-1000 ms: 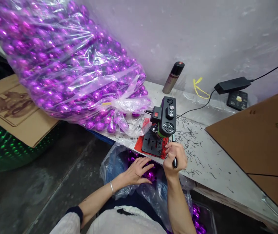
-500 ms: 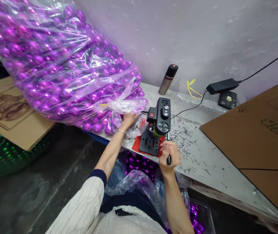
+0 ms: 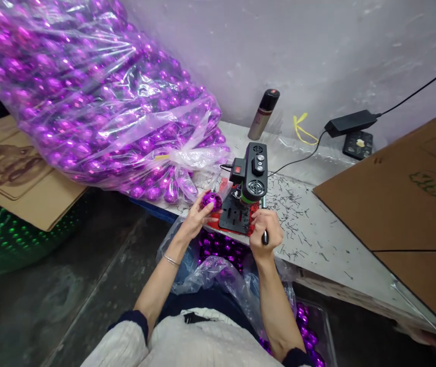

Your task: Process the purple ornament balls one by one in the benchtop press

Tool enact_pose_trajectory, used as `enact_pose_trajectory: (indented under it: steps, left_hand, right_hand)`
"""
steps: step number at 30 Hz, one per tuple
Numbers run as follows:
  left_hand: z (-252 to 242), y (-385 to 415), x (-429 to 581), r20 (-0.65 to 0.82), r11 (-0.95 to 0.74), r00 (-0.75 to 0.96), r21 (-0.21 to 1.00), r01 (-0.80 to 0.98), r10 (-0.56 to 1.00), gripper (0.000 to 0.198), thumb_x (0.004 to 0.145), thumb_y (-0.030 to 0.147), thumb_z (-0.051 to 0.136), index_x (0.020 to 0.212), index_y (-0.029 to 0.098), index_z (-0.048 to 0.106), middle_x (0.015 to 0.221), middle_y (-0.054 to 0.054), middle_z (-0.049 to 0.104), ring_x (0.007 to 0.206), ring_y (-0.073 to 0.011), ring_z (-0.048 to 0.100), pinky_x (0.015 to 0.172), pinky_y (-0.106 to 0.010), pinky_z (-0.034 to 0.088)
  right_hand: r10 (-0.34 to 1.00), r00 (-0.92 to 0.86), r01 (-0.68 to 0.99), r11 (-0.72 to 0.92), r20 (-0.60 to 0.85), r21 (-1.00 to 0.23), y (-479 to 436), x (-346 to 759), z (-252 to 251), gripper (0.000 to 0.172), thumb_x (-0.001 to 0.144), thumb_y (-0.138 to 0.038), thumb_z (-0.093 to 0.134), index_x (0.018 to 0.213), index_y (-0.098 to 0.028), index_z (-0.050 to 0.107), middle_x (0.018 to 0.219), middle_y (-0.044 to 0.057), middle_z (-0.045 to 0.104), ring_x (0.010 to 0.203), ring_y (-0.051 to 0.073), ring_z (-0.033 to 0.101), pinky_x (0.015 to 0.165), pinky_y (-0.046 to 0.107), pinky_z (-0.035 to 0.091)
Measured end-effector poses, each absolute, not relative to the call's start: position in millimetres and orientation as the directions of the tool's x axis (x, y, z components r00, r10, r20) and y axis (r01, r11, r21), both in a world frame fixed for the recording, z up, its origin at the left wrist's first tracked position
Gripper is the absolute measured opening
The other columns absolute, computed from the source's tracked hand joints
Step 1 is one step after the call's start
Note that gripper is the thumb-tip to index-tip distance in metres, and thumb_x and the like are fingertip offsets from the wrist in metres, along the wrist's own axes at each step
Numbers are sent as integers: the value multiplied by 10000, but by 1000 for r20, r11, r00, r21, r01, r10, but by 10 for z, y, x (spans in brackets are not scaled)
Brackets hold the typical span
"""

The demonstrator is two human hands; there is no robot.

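My left hand [image 3: 197, 218] grips a shiny purple ball ornament [image 3: 212, 202], just left of a small black bench machine [image 3: 256, 171]. The machine has a red switch, round vents and a slotted black base plate [image 3: 233, 216] lying on red material. My right hand [image 3: 266, 228] is wrapped round the machine's black lever handle [image 3: 265, 237], at the right of the base. Below the table edge, an open clear plastic bag [image 3: 210, 270] in front of my body has more purple balls [image 3: 221, 250] in it.
A big tied clear bag of purple balls [image 3: 88, 102] fills the left. Behind the machine stand a spray can [image 3: 263, 114], a yellow tie [image 3: 302, 130] and a power adapter [image 3: 351, 123]. Black scraps litter the table [image 3: 317, 239]. A cardboard box [image 3: 405, 204] is at right.
My left hand has come back from the big bag's tied opening toward me, now with a purple ball in its fingers. My right hand stays on the lever handle. The view has shifted slightly.
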State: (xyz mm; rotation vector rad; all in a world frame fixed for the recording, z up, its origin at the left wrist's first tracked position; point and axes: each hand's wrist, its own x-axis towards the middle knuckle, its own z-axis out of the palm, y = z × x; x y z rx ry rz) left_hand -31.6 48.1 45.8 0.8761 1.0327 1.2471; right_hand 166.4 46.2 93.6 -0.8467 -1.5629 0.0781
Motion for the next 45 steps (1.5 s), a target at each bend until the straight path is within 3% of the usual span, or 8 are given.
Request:
enact_pose_trajectory:
  steps: [7, 11, 15, 19, 23, 29, 37, 45]
  left_hand:
    - [441, 379, -86, -329, 248, 8, 695, -675, 944, 435, 957, 385, 681, 1381, 321, 608, 1215, -39, 736, 910, -143, 741, 790, -280, 641]
    - [468, 432, -5, -394, 259, -30, 656, -709, 918, 263, 870, 263, 783, 1122, 195, 753, 1054, -53, 779, 925, -157, 737, 873, -294, 621]
    - [428, 480, 59, -427, 281, -53, 680, -677, 903, 288, 827, 382, 829, 966, 134, 778, 978, -100, 788, 967, -207, 742, 919, -334, 605]
    - [373, 515, 105, -405, 307, -55, 768, -561, 913, 445, 809, 460, 832, 1132, 167, 742, 1074, -105, 778, 996, -232, 750, 895, -361, 622]
    - [332, 558, 143, -264, 191, -155, 907, -375, 952, 658, 808, 368, 835, 1400, 211, 595, 1292, -88, 722, 1219, -246, 683, 1078, -406, 551]
    - [210, 610, 159, -88, 83, -106, 996, -44, 990, 713, 872, 398, 745, 1502, 177, 494, 1436, -120, 639, 1349, -283, 604, 1173, -439, 472]
    - [129, 640, 223, 118, -92, -39, 908, 408, 992, 701, 826, 386, 805, 1436, 167, 540, 1377, -164, 660, 1289, -328, 624, 1128, -517, 484]
    - [30, 690, 304, 281, -269, 57, 811, 519, 958, 633, 815, 397, 826, 1364, 200, 582, 1356, -145, 656, 1281, -315, 618, 1118, -511, 474]
  right_hand:
    - [547, 65, 474, 719, 835, -508, 464, 1653, 958, 259, 968, -133, 462, 740, -226, 541, 711, -6, 609, 673, 142, 596, 662, 303, 468]
    - [547, 69, 471, 719, 834, -510, 467, 1651, 1004, 268, 971, -135, 463, 730, -228, 534, 697, -8, 600, 660, 138, 587, 641, 298, 457]
    - [568, 82, 466, 705, 819, -535, 496, 1655, 1167, 290, 982, -159, 463, 707, -228, 525, 672, -11, 586, 646, 136, 582, 637, 302, 446]
    - [598, 94, 480, 673, 796, -562, 535, 1652, 1352, 307, 990, -175, 474, 689, -226, 505, 646, -23, 559, 623, 121, 559, 627, 290, 423]
    - [605, 97, 495, 659, 790, -566, 547, 1648, 1423, 324, 994, -176, 478, 674, -225, 483, 629, -32, 530, 603, 109, 537, 620, 283, 406]
    - [610, 84, 473, 671, 788, -570, 538, 1657, 1401, 319, 989, -175, 483, 674, -227, 484, 633, -27, 534, 616, 116, 548, 633, 287, 431]
    - [593, 51, 504, 680, 804, -533, 516, 1682, 1362, 278, 979, -154, 483, 712, -227, 506, 663, -19, 561, 640, 122, 567, 625, 288, 432]
    - [587, 17, 505, 694, 809, -514, 501, 1711, 1323, 246, 971, -144, 478, 747, -229, 532, 690, -11, 594, 662, 131, 583, 643, 289, 449]
